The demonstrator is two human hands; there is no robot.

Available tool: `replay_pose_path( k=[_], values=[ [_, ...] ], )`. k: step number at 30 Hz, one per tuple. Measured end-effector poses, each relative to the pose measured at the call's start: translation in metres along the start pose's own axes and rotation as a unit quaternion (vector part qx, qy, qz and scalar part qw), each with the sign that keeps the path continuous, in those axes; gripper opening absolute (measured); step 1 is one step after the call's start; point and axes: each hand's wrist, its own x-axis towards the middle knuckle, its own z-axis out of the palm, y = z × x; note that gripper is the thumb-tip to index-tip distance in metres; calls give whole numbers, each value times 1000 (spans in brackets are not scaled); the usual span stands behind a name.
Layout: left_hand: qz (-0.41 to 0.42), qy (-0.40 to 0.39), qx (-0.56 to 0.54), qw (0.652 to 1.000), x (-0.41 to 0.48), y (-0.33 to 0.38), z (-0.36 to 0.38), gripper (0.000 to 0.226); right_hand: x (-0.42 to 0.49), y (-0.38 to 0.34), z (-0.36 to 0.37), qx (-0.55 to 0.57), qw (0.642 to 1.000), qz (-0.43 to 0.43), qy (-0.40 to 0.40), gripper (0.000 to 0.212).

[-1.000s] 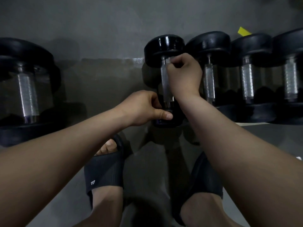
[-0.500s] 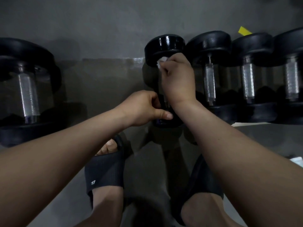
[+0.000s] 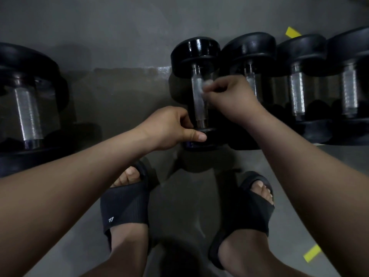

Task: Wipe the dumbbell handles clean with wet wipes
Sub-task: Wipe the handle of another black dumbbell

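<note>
On the grey floor a large dumbbell lies far left, well apart from a tight row of three more dumbbells at the right. The dumbbell being cleaned lies just beside that row, its far head close against its neighbour's. The left hand has its grip closed on the near head, thumb laid across the top, steadying it. The right hand pinches a bunched wet wipe against the upper part of the knurled handle. The wipe is small and blurred, so it may slip from the fingertips or skip the handle's hidden underside. If the left grip loosens, the dumbbell could roll toward the open-toed sandals just below it.
</note>
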Motion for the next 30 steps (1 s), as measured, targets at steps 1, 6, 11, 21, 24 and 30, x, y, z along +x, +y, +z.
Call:
replay_pose_path(
  k=[1, 6, 11, 21, 24, 30],
  values=[
    [-1, -1, -2, 1000, 0, 0, 0, 45, -8, 0, -9, -36, 998, -6, -52, 8],
    [-1, 1, -7, 1000, 0, -1, 1, 45, -10, -1, -20, -179, 970, -63, -153, 13],
    [-2, 6, -3, 1000, 0, -1, 1, 46, 11, -7, -3, -28, 999, -43, 10, 13],
    [-2, 1, -5, 1000, 1, 0, 0, 46, 9, -4, -6, -70, 997, 3, -26, 9],
    [-1, 8, -3, 1000, 1, -3, 2, 46, 31, -1, 9, 81, 994, 68, 14, 8],
    [1, 1, -10, 1000, -1, -2, 1, 46, 29, 3, 9, 167, 970, 158, -77, 9]
  ],
)
